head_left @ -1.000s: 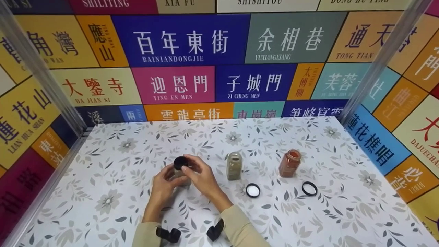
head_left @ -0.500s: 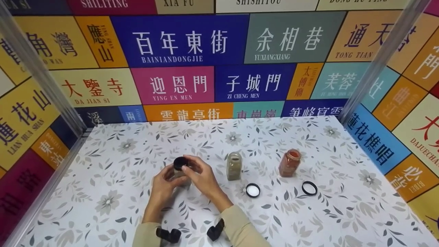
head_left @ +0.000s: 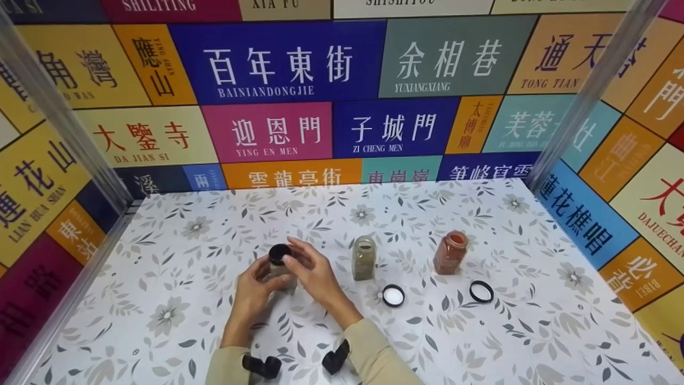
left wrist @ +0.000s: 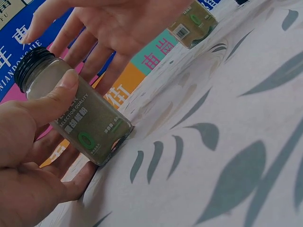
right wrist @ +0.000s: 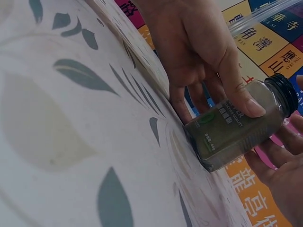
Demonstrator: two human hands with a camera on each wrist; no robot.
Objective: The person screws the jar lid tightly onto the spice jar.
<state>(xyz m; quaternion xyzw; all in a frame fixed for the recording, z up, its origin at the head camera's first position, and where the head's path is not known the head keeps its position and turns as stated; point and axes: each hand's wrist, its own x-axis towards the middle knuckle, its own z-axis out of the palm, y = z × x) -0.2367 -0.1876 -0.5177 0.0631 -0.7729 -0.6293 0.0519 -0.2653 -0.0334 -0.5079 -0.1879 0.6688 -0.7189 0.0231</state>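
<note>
A glass pepper jar of grey-brown powder stands on the table with its black lid on. My left hand grips the jar's body, thumb across the front, as the left wrist view shows. Around the lid's other side is my right hand, its fingers spread and fairly straight. In the left wrist view the right fingers stand apart from the lid. The right wrist view shows the jar from its other side, with the right palm facing it.
An uncapped jar of greenish-grey powder stands right of the hands, and one of reddish powder farther right. Their black lids lie in front of them: one white inside, one ring-like. A lettered wall rises behind the table.
The right index finger has lifted up off the lid's far side. The left hand and the jar stay in place; the head view has shifted slightly.
</note>
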